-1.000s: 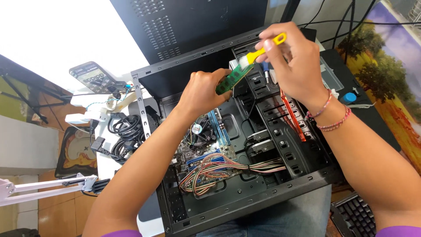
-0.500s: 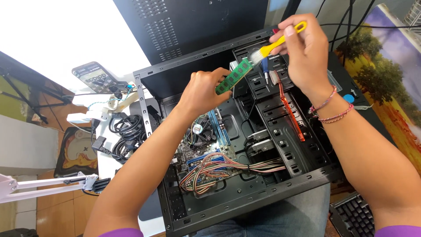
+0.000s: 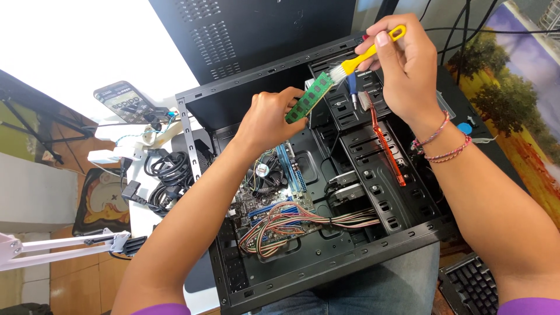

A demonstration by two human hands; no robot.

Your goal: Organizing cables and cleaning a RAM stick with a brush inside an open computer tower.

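Observation:
My left hand [image 3: 269, 119] grips a green memory stick [image 3: 310, 96] above the open black computer case [image 3: 326, 274], holding it tilted. In my right hand [image 3: 405, 67] is a small brush with a yellow handle [image 3: 367, 53]; its white bristles touch the upper end of the stick. Below the hands lie the motherboard with its round fan [image 3: 263, 170] and a bundle of coloured wires [image 3: 291, 221]. An orange-handled brush [image 3: 385, 143] rests on the drive bays inside the case.
A phone [image 3: 122, 100] on a stand, coiled black cables [image 3: 169, 178] and a white plug sit left of the case. A black keyboard [image 3: 472, 286] is at the lower right. A landscape-print mat [image 3: 525, 116] lies on the right. A white lamp arm [image 3: 58, 244] reaches in from the left.
Both hands have lifted slightly and moved to the right together. The brush has slid along the memory stick toward its upper end.

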